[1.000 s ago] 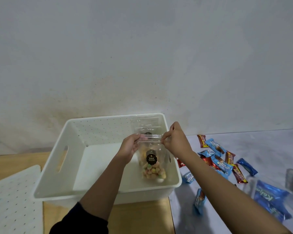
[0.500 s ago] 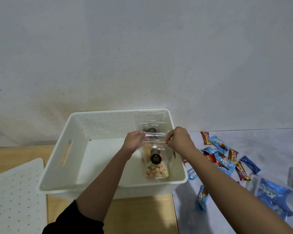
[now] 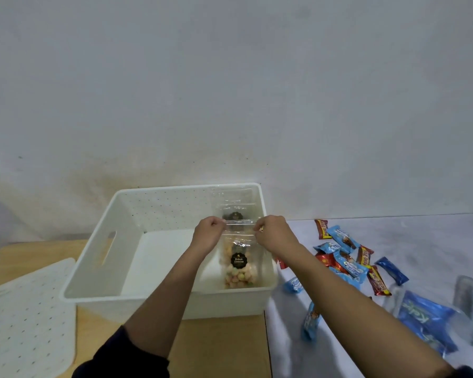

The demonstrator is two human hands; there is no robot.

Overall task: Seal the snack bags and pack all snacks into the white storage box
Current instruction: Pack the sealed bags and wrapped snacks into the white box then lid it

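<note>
- Since half a second ago little has shifted: both hands keep their pinch on the top strip, and the biscuit bag hangs a touch lower, nearer the near wall of the white box.
- My left hand has finger and thumb curled onto the left end of the strip. My right hand pinches the right end the same way, and the strip is taut between them.
- The biscuit bag hangs upright inside the box, by its right wall. I cannot tell whether its bottom rests on the floor.
- To seal it well, I judge I should keep the strip flat and level, press the two sides together at one end, then run the pinch along to the other end without skipping any stretch.
- I should hold the bag upright while I press, so the biscuits stay low and none catch in the closure.
- Pulling the ends apart too hard could spring the seal open again, so a light stretch is enough.
- A second clear bag leans in the far right corner of the box, just behind the one I hold.
- Small packets and a big blue pack lie on the table's right half, well outside the box and not yet packed.
</note>
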